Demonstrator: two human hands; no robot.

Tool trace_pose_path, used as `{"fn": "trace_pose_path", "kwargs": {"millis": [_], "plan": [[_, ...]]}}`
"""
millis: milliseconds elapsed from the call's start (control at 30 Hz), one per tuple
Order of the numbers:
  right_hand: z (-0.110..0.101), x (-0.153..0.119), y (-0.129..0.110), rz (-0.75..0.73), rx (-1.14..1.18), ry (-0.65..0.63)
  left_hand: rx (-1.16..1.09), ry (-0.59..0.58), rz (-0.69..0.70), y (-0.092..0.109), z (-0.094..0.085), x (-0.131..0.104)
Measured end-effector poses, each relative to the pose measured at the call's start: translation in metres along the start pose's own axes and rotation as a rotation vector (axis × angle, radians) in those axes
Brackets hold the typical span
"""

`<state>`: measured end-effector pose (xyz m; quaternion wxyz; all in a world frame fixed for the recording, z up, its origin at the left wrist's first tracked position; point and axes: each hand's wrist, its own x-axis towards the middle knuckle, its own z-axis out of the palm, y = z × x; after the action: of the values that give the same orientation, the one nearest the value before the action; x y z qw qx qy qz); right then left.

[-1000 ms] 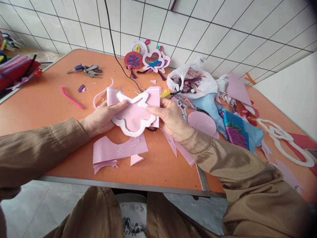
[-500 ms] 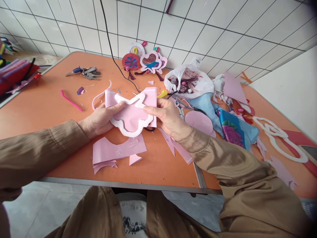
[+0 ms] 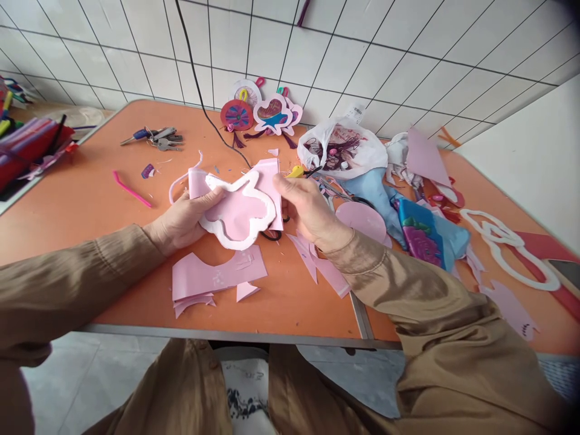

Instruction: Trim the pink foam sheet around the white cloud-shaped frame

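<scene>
A white wavy-edged outline frame [image 3: 263, 225] lies over a folded pink sheet [image 3: 270, 175], both held up above the orange table. My left hand [image 3: 183, 217] grips them at the left, its thumb on top of the white frame. On the other side my right hand [image 3: 310, 208] pinches the right edge of the pink sheet, thumb in front and the other fingers hidden behind. Beneath, a cut pink scrap [image 3: 203, 278] rests on the table. A dark loop [image 3: 272, 235] shows just under the sheet.
Keys [image 3: 165, 139] and a pink stick [image 3: 131, 188] are at the left. Decorated ornaments [image 3: 272, 115] lean by the tiled wall. A plastic bag [image 3: 357, 148], a pink oval [image 3: 361, 220], a blue pouch [image 3: 421, 232] and white loops [image 3: 521, 260] lie to the right.
My right thumb has moved off the white frame to the pink sheet's right edge. My left hand keeps its hold. The whole view has shifted slightly.
</scene>
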<state>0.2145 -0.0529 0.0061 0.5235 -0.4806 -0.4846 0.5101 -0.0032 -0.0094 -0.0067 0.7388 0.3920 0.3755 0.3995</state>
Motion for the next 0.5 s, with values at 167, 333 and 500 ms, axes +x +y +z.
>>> {"fn": "trace_pose_path", "kwargs": {"millis": [167, 333, 500], "plan": [[-0.015, 0.013, -0.004, 0.095, 0.025, 0.03, -0.037, 0.035, 0.039, 0.005, -0.004, 0.004], [-0.024, 0.011, -0.011, -0.046, -0.563, -0.132, -0.066, 0.053, 0.04, 0.009, -0.013, 0.01], [-0.012, -0.009, -0.017, -0.131, -1.231, -0.349, -0.157, 0.11, 0.031, 0.008, -0.014, 0.015]]}}
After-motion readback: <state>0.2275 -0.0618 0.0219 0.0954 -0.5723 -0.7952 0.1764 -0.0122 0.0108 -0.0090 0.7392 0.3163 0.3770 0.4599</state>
